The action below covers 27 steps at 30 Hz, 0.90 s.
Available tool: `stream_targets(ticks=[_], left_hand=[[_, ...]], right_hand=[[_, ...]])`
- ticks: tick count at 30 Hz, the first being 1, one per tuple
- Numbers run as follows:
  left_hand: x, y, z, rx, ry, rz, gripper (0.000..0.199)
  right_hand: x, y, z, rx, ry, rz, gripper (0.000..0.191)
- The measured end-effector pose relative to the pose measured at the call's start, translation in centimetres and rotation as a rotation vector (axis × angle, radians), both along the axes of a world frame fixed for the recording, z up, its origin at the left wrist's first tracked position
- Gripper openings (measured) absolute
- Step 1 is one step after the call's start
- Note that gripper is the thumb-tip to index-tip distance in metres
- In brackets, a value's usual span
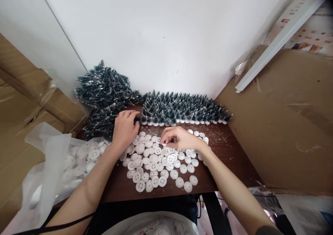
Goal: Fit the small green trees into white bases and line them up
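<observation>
My left hand (126, 127) is at the left end of the standing rows, its fingers and thumb curled around dark green bristles, apparently a miniature Christmas tree (136, 118), mostly hidden by the hand. Over the spread of round white bases (153, 166), my right hand (179, 138) has thumb and fingers pinched on a white base (164, 144) seen nearly edge-on. Some bases lie with slotted faces up, others show a small centre hole. Behind both hands, snow-tipped miniature trees (177, 106) stand upright in tight rows on white bases.
A heap of loose trees (104, 86) rises at the back left. A clear plastic bag of white bases (83, 155) lies by my left forearm. Cardboard boxes (281, 124) flank the brown table (229, 155); a white wall (166, 48) stands behind. A white bag (156, 223) sits below the front edge.
</observation>
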<state>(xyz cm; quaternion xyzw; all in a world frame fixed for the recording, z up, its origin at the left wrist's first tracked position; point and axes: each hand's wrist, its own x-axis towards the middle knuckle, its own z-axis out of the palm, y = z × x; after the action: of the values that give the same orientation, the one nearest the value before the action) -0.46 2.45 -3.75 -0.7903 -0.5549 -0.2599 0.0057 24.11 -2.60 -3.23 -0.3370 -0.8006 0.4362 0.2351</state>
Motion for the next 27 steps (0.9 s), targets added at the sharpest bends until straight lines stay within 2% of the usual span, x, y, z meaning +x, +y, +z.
stream_targets(ticks=[8,21,27], left_hand=[[0.16,-0.33,0.17,-0.038,0.128,0.085,0.039],[0.34,-0.44,0.9,0.096,-0.05,0.18,0.03],[0.33,-0.33,0.6,0.066,-0.032,0.141,0.029]], right_hand=[[-0.06,-0.02,-0.11,0.027,-0.013,-0.019,0.024],[0.07,0.14,0.07,-0.044,0.045,-0.086,0.016],[-0.04,0.06,0.44,-0.038,0.035,-0.09,0.016]])
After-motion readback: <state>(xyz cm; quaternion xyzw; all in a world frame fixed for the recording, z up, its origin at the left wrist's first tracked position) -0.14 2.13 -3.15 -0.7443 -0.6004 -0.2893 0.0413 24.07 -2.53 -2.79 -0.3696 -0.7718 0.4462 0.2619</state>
